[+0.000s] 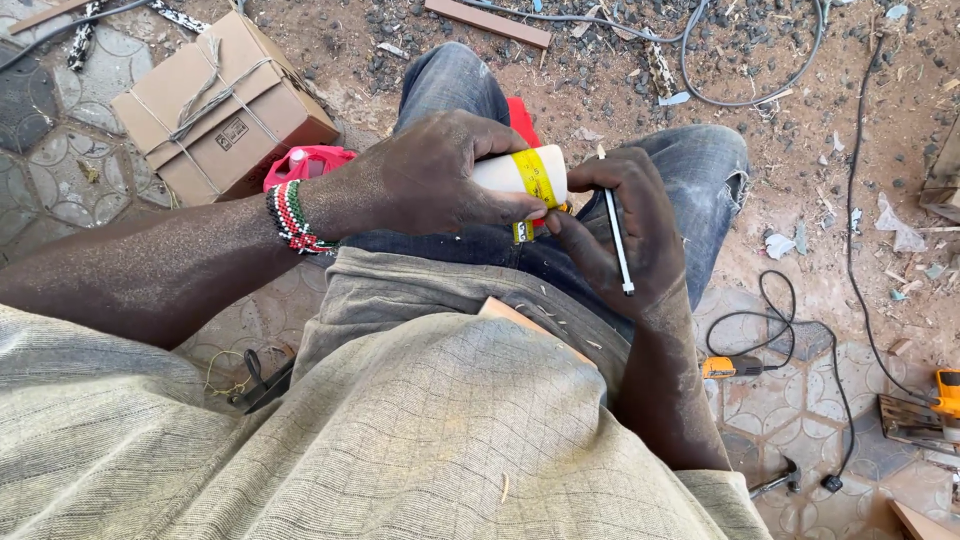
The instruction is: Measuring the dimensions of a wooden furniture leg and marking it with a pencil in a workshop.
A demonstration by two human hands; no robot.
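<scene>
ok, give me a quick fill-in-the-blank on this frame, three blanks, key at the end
1. The left hand grips a white cylinder wrapped with a ____ measuring tape.
2. The right hand holds a thin white ____.
3. The cardboard box on the ground is tied with ____.

Missing words: yellow; pencil; string

We sit outdoors in bright daylight on reddish dirt [620, 90] strewn with wood chips and scraps. Patterned paving [60, 170] lies to our left, where a tied cardboard box [220, 105] rests. Black cables [850, 200] snake across the ground on our right, near a hammer [775, 482].
</scene>
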